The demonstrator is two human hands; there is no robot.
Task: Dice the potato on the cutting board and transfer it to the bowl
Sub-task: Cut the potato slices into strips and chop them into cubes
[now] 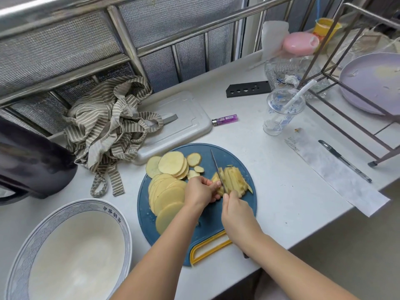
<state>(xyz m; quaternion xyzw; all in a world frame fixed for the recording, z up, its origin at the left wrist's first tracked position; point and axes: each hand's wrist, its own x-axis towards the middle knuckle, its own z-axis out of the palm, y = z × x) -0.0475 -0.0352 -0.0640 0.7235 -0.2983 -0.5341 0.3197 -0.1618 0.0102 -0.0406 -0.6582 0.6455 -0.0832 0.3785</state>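
Potato on the board, and the knife is in it. A stack of slices point(232, 180) sits on the far right part of the round blue cutting board point(207, 217), already cut into strips on its right side, with the knife blade point(218, 171) standing edge-down across the stack's left end. The left hand point(200, 191) is curled over that left end, fingertips pressed on the potato right beside the blade. The right hand point(234, 210) is closed around the knife handle, which is hidden inside the fist, at the near edge of the stack. Round uncut slices point(167, 191) fan down the board's left side, overlapping, with a few small end pieces point(194, 160) at the board's far edge. The board's yellow handle point(208, 249) points toward the person. Just left of the board, at its near side, stands the big white bowl point(121, 226) with a blue patterned rim, nothing in it. Beyond the board lies a grey tray point(184, 118) with a striped cloth point(108, 128) heaped on its left. Right of the tray, a purple lighter point(224, 119); farther right of the board, a clear plastic cup point(281, 111) with a straw, and a pen point(344, 160).
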